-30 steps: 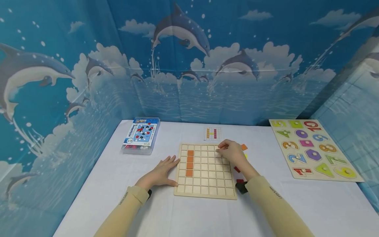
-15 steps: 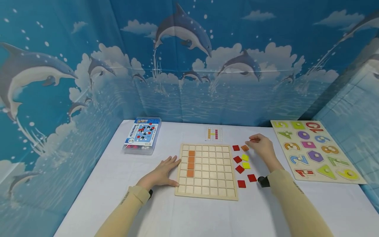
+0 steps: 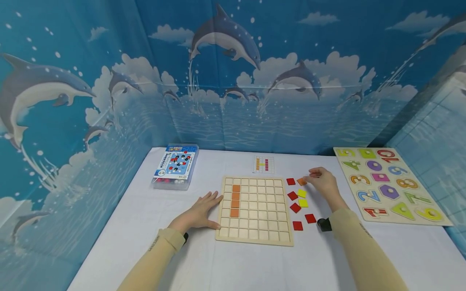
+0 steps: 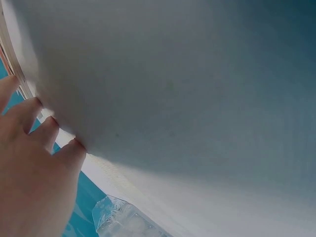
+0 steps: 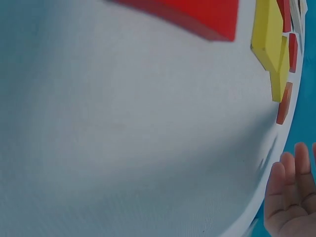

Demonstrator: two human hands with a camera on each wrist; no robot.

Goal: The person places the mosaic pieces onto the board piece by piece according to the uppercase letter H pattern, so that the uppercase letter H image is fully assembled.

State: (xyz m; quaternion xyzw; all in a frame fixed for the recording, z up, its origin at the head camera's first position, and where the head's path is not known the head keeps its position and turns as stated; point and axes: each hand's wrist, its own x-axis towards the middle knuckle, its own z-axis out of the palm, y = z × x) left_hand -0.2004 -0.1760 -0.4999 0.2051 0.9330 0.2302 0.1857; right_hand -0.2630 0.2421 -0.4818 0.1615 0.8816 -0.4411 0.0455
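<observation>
My left hand (image 3: 196, 212) lies with spread fingers at the left edge of a wooden grid board (image 3: 256, 224), fingertips and thumb at its frame. In the left wrist view, its fingers (image 4: 47, 133) meet the board's edge. Several orange tiles (image 3: 235, 200) form a column in the board's left part. To the right of the board, my right hand (image 3: 324, 184) is low over the table, with fingertips right at a loose orange tile (image 3: 301, 182). In the right wrist view, that orange tile (image 5: 284, 103) lies beside relaxed fingers (image 5: 302, 173); thumb and index finger are mostly out of frame.
Several red tiles (image 3: 295, 207) and yellow tiles (image 3: 303, 203) lie right of the board. Behind it is a small pattern card (image 3: 263, 165). A plastic box (image 3: 174, 166) stands at the back left; a number puzzle board (image 3: 389, 184) lies at the right.
My right hand has moved from over the board's upper right part to the loose orange tile, uncovering the red and yellow tiles. My left hand stays at the board's edge.
</observation>
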